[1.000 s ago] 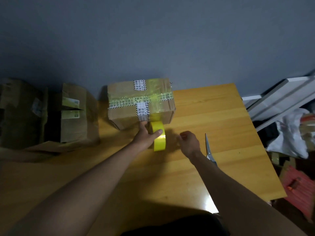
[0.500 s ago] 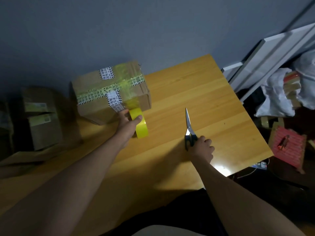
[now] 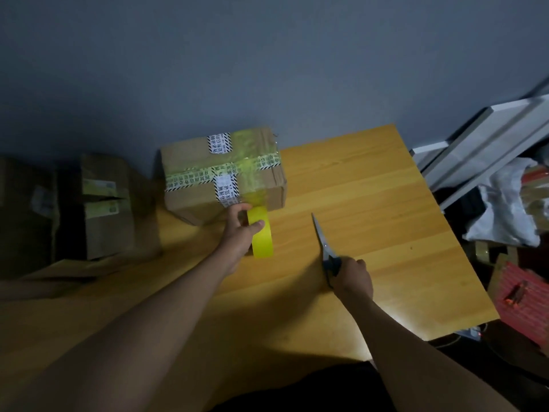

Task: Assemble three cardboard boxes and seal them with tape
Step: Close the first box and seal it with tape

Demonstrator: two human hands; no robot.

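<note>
Your left hand (image 3: 240, 233) has its grip clamped on the yellow tape roll (image 3: 261, 233), thumb across the roll's outer face and fingers curled round its far edge. The roll stands on edge on the wooden table (image 3: 371, 203), just in front of the taped cardboard box (image 3: 219, 173), and a strip of yellow tape runs from it up the box's near face and over the top. Your right hand (image 3: 353, 278) is closed around the handles of the scissors (image 3: 325, 248), whose blades lie together and point away from you across the table. The box sits at the table's far edge against the grey wall (image 3: 267, 69). To its left, in shadow, stand two more cardboard boxes (image 3: 101, 203). Right of the table lean white boards (image 3: 490, 135) above a heap of clutter.
</note>
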